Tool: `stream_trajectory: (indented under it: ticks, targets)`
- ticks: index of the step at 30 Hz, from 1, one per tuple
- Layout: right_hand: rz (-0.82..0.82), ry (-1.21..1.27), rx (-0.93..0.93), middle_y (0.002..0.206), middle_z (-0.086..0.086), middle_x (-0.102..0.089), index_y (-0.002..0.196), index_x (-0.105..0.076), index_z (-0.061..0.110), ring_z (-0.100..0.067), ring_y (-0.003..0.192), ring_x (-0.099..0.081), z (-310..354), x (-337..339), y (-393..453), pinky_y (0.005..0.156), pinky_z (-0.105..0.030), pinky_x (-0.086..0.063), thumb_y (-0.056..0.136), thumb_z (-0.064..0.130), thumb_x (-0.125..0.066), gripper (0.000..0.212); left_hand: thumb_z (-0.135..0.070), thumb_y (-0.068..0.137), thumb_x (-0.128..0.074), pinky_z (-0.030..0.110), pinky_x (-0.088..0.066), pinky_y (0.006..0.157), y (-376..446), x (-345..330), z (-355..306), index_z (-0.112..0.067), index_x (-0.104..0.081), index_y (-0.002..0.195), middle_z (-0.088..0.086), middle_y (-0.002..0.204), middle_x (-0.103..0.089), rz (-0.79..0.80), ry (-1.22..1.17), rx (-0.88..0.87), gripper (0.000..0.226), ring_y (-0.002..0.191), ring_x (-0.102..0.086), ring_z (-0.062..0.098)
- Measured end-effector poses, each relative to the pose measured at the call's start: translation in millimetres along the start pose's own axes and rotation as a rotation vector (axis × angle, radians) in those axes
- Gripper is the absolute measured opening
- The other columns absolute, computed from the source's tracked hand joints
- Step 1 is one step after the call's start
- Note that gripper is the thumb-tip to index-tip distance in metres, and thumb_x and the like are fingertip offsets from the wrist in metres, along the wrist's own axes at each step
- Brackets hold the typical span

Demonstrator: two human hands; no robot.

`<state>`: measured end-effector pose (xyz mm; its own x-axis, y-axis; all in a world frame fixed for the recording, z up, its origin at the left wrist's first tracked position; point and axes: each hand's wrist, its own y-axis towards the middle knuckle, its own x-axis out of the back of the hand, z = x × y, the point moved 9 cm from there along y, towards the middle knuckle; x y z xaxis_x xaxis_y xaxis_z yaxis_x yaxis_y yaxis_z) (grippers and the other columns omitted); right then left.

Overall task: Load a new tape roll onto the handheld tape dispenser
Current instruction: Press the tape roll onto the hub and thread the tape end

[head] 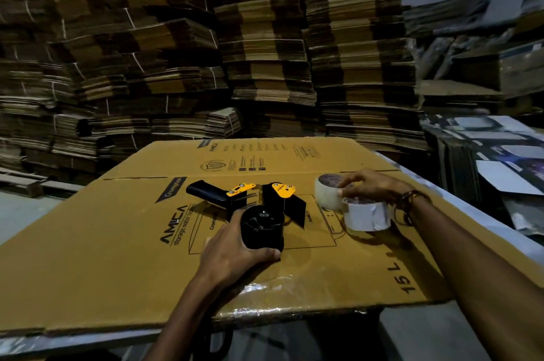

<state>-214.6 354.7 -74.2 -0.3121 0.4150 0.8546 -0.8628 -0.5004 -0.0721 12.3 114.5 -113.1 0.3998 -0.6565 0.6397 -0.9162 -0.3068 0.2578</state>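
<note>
A black and orange handheld tape dispenser (250, 201) lies on its side on a flattened cardboard box (117, 243). Its bare black spool hub (262, 226) points up. My left hand (232, 251) wraps around the hub from the near left and holds it. To the right stand two clear tape rolls: a far roll (326, 192) tilted on its edge and a near roll (366, 215) upright on the cardboard. My right hand (371, 187) reaches over them, its fingers pinching the rim of the far roll and touching the top of the near roll.
Tall stacks of flattened cartons (265, 51) fill the background behind the table. More printed flat boxes (500, 148) lie to the right. The cardboard sheet's near edge (265, 316) overhangs the table, with shiny tape along it.
</note>
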Motion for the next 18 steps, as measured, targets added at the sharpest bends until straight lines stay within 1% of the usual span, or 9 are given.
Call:
stream_trajectory:
  ticks: [1, 3, 4, 6, 8, 10, 13, 16, 18]
  targets:
    - [0.002, -0.011, 0.013, 0.116, -0.006, -0.063, 0.110, -0.068, 0.021, -0.022, 0.100, -0.061, 4, -1, 1, 0.079, -0.031, -0.051, 0.093, 0.039, -0.065, 0.026, -0.057, 0.063, -0.085, 0.048, -0.043, 0.105, 0, 0, 0, -0.038, -0.033, 0.144, -0.009, 0.135, -0.057, -0.001, 0.002, 0.000, 0.098, 0.122, -0.054, 0.017]
    - [-0.052, -0.001, 0.055, 0.099, -0.005, -0.066, 0.094, -0.069, 0.018, -0.018, 0.087, -0.061, 14, 0, -2, 0.067, -0.026, -0.045, 0.094, 0.037, -0.064, 0.020, -0.058, 0.063, -0.085, 0.049, -0.042, 0.106, 1, 0, 1, -0.038, -0.033, 0.143, -0.009, 0.134, -0.057, -0.003, 0.007, -0.001, 0.098, 0.122, -0.054, 0.017]
    - [-0.106, -0.002, 0.078, 0.092, -0.002, -0.065, 0.088, -0.067, 0.020, -0.016, 0.082, -0.060, 19, 2, -4, 0.063, -0.025, -0.041, 0.094, 0.037, -0.064, 0.018, -0.058, 0.063, -0.085, 0.049, -0.042, 0.106, 1, 0, 1, -0.038, -0.033, 0.143, -0.009, 0.134, -0.057, -0.002, 0.009, 0.000, 0.098, 0.122, -0.054, 0.017]
    - [-0.225, -0.045, 0.133, 0.085, 0.001, -0.064, 0.082, -0.063, 0.023, -0.019, 0.081, -0.059, 27, 7, -9, 0.062, -0.029, -0.038, 0.095, 0.040, -0.062, 0.021, -0.060, 0.062, -0.084, 0.049, -0.042, 0.106, 0, -1, 1, -0.038, -0.033, 0.143, -0.010, 0.134, -0.057, -0.003, 0.010, -0.003, 0.098, 0.123, -0.053, 0.017]
    - [-0.326, -0.079, 0.188, 0.085, -0.001, -0.062, 0.087, -0.063, 0.020, -0.020, 0.079, -0.057, 36, 12, -16, 0.061, -0.031, -0.037, 0.096, 0.044, -0.058, 0.026, -0.061, 0.061, -0.084, 0.049, -0.042, 0.106, 0, -1, 2, -0.040, -0.033, 0.142, -0.010, 0.134, -0.057, -0.008, 0.006, -0.003, 0.098, 0.123, -0.053, 0.017]
    - [-0.421, -0.058, 0.241, 0.087, 0.000, -0.059, 0.092, -0.061, 0.018, -0.016, 0.077, -0.053, 47, 18, -27, 0.057, -0.030, -0.034, 0.098, 0.047, -0.053, 0.031, -0.061, 0.061, -0.084, 0.049, -0.042, 0.105, 1, -1, 3, -0.041, -0.033, 0.142, -0.010, 0.134, -0.057, -0.012, 0.012, -0.001, 0.097, 0.123, -0.053, 0.017]
    - [-0.549, 0.013, 0.328, 0.093, -0.002, -0.057, 0.089, -0.055, 0.024, -0.020, 0.085, -0.052, 67, 28, -47, 0.059, -0.030, -0.035, 0.098, 0.051, -0.049, 0.030, -0.063, 0.060, -0.084, 0.045, -0.044, 0.103, 0, 0, 3, -0.041, -0.034, 0.141, -0.012, 0.133, -0.058, -0.013, 0.005, -0.002, 0.097, 0.120, -0.054, 0.015]
    - [-0.580, 0.063, 0.402, 0.094, 0.001, -0.053, 0.081, -0.047, 0.039, -0.019, 0.087, -0.051, 91, 25, -66, 0.061, -0.031, -0.036, 0.094, 0.060, -0.046, 0.025, -0.065, 0.058, -0.082, 0.046, -0.044, 0.102, 0, 1, 1, -0.040, -0.036, 0.139, -0.013, 0.131, -0.059, -0.008, 0.002, -0.004, 0.097, 0.119, -0.055, 0.015]
    - [-0.552, 0.111, 0.456, 0.096, 0.003, -0.051, 0.085, -0.047, 0.043, -0.017, 0.088, -0.052, 111, 15, -80, 0.061, -0.027, -0.038, 0.091, 0.065, -0.045, 0.023, -0.070, 0.056, -0.079, 0.048, -0.043, 0.103, 0, 1, 1, -0.040, -0.035, 0.139, -0.012, 0.132, -0.059, 0.001, 0.011, -0.005, 0.099, 0.120, -0.055, 0.017]
